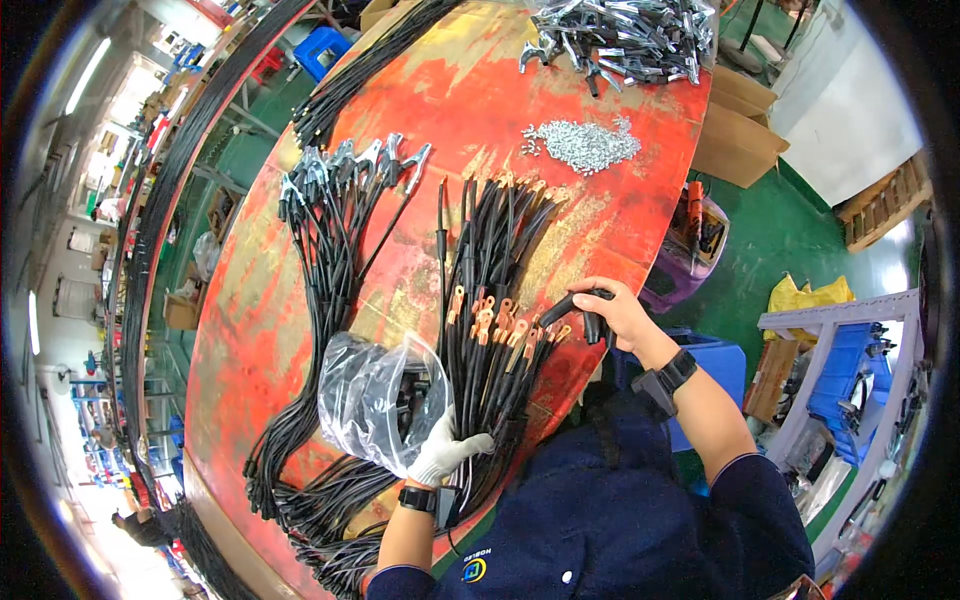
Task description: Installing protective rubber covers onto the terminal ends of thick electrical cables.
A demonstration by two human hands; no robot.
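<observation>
My left hand (443, 452), in a white glove, grips the edge of a clear plastic bag (375, 395) with dark parts inside, lying on the red worktable (300, 330). My right hand (617, 312), bare with a black wrist device, is closed around a black cable (578, 303) at the table's right edge. Between my hands lies a bundle of black cables with copper ring terminals (495, 325).
A second bundle of black cables with metal clamps (345, 175) lies to the left. A heap of small silver parts (582, 143) and a pile of metal clamps (625, 38) sit farther back. Cardboard boxes (738, 130) and a purple bin (690, 255) stand on the green floor at right.
</observation>
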